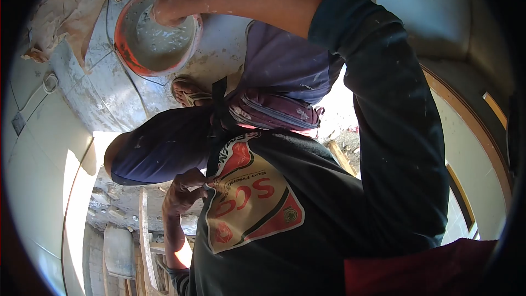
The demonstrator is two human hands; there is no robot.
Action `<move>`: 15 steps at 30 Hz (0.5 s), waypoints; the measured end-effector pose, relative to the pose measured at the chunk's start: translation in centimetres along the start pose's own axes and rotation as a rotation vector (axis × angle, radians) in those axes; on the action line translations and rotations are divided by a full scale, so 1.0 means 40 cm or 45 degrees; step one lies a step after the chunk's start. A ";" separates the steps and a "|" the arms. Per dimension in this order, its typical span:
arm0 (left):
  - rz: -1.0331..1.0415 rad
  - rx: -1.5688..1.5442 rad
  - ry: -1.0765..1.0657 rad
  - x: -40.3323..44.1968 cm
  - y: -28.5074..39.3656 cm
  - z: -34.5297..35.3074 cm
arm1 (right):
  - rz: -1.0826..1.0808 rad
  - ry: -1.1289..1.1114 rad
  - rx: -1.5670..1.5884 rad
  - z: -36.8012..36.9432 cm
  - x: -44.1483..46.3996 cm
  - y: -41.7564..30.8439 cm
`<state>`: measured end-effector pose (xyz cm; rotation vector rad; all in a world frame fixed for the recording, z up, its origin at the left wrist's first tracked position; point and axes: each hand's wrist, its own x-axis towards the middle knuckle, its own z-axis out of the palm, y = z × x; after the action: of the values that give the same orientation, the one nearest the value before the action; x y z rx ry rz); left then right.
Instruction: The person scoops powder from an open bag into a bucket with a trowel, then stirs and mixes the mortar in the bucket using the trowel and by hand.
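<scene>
My right hand reaches into an orange-red bucket point(121, 49) at the upper left. The wrist point(167, 17) meets wet grey slurry point(159, 46), and the fingers are hidden below its surface. Whether they hold anything there does not show. My left hand point(185, 189) is beside my belly, with its fingers pinched on the front of my black printed shirt point(257, 197). The cloth is drawn to a small point at those fingers. A maroon zipped waist bag point(279, 111) lies across my hips.
Torn brown paper point(82, 13) lies beside the bucket, and a thin cord point(129, 79) runs along the stained floor. My sandalled foot point(190, 92) stands close to the bucket. Wooden pieces point(144, 235) and rubble are at the lower left. A pale wall point(41, 186) rises at the left.
</scene>
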<state>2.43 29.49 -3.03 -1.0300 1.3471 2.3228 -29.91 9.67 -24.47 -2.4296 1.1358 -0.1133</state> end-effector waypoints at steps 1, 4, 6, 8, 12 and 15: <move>-0.008 0.004 0.009 0.011 0.023 -0.008 | 0.004 -0.063 -0.056 0.004 0.016 0.002; 0.308 0.756 0.011 0.068 0.084 -0.036 | -0.081 0.014 0.022 0.063 0.084 0.050; 0.330 0.679 0.319 0.119 0.122 -0.029 | -0.234 0.258 0.282 0.155 0.124 0.120; 0.394 0.621 0.365 0.171 0.186 -0.016 | -0.341 0.435 0.481 0.198 0.128 0.145; 0.547 0.679 0.439 0.285 0.253 0.057 | -0.560 0.588 0.654 0.078 -0.009 0.089; 0.593 0.765 0.351 0.333 0.240 0.086 | -0.517 0.547 0.620 0.030 -0.061 0.064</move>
<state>-13.80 25.67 -4.93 -0.9209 2.4124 1.8522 -33.02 10.49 -26.36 -2.1942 0.6436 -0.9585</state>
